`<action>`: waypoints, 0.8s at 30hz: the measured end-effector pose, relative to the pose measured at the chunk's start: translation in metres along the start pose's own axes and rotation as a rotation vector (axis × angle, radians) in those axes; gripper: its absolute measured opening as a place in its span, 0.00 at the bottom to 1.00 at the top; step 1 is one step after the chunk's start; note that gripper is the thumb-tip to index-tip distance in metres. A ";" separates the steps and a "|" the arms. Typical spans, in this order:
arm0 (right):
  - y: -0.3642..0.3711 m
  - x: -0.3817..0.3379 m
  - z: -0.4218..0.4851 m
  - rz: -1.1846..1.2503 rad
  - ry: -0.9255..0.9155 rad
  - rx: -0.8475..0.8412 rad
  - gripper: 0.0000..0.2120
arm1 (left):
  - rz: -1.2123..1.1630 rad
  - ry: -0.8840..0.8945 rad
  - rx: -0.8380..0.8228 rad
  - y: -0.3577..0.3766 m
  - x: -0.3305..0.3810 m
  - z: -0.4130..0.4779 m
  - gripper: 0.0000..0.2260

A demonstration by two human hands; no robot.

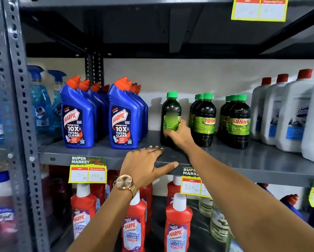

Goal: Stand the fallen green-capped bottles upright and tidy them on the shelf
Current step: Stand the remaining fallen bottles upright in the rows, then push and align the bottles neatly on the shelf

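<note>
A dark green-capped bottle (170, 113) stands upright on the grey shelf (243, 160), left of the others. My right hand (180, 133) is wrapped around its lower part at the green label. Two rows of the same Sunny bottles stand upright to its right, one row (204, 119) close by and another (239, 122) further right. My left hand (147, 164) rests flat on the shelf's front edge with fingers spread and the thumb under the lip, holding nothing. A watch is on that wrist.
Blue Harpic bottles (123, 117) stand in two rows left of the green-capped ones. White red-capped jugs (291, 113) fill the right side. Spray bottles (41, 106) sit far left behind the slotted upright. Red Harpic bottles (178, 220) stand on the shelf below. Price tags hang from the shelf edges.
</note>
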State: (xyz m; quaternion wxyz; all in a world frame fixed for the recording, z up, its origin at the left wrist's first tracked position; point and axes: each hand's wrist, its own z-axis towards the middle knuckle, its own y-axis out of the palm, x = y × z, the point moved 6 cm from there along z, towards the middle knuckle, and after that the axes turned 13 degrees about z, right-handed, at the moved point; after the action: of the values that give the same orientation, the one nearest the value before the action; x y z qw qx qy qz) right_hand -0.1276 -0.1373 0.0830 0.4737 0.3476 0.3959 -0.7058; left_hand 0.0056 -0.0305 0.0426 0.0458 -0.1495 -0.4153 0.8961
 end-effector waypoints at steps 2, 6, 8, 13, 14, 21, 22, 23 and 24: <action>-0.002 -0.001 -0.001 -0.085 -0.043 0.018 0.37 | -0.006 -0.009 0.005 0.000 -0.001 0.000 0.41; 0.004 -0.002 0.000 -0.143 -0.049 0.046 0.45 | -0.006 -0.012 0.004 -0.002 0.000 0.000 0.42; 0.007 0.001 0.002 -0.062 -0.002 0.023 0.42 | -0.003 -0.009 0.007 -0.003 0.001 0.000 0.41; 0.005 0.006 0.002 -0.085 -0.006 0.002 0.33 | 0.012 -0.013 0.015 -0.002 0.001 -0.001 0.41; 0.004 0.005 0.001 -0.113 -0.021 0.018 0.35 | 0.008 -0.015 0.011 -0.002 0.001 0.000 0.42; 0.005 0.006 0.005 -0.213 -0.005 0.069 0.46 | 0.009 -0.012 0.029 0.002 0.000 0.001 0.41; 0.006 0.006 0.005 -0.224 -0.002 0.070 0.46 | 0.004 -0.010 0.035 0.002 0.000 0.000 0.41; 0.006 0.006 0.005 -0.234 0.001 0.071 0.47 | 0.000 -0.008 0.041 0.001 0.001 0.000 0.41; 0.007 0.006 0.005 -0.241 0.003 0.072 0.47 | -0.004 -0.007 0.044 0.000 0.001 0.001 0.41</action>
State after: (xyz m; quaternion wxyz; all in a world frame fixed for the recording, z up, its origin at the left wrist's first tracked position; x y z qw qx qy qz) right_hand -0.1238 -0.1461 0.0786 0.3719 0.3152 0.4096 -0.7710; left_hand 0.0046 -0.0307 0.0427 0.0494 -0.1447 -0.3959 0.9055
